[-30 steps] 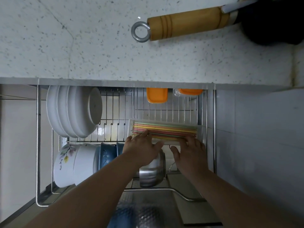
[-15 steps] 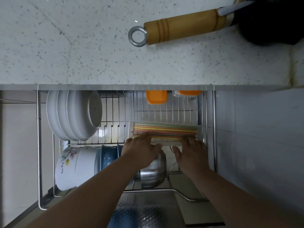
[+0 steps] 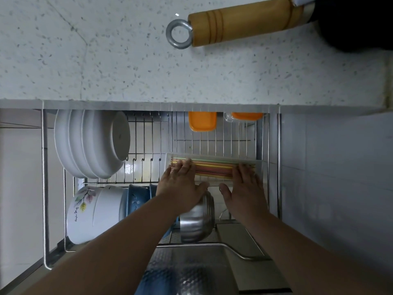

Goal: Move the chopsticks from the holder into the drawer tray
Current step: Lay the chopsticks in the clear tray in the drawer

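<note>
A clear plastic tray [image 3: 259,167] lies in the pulled-out wire drawer [image 3: 45,188], at its right side. Several pastel chopsticks [image 3: 212,168] lie flat in it, side by side, pointing left to right. My left hand [image 3: 180,186] rests palm down on the left ends of the chopsticks, fingers stretched out over them. My right hand [image 3: 244,188] lies flat on the right ends in the same way. Neither hand is closed around anything. No chopstick holder is in view.
White bowls [image 3: 91,143] stand on edge at the drawer's left. A floral bowl [image 3: 85,211], blue bowls [image 3: 136,199] and a steel bowl [image 3: 197,218] sit nearer me. Orange lids [image 3: 202,121] are at the back. On the speckled counter [image 3: 127,60] lies a wooden pan handle [image 3: 240,22].
Both hands have slid a little farther over the chopsticks in the tray, with the fingers flatter on them. The tray stays in place.
</note>
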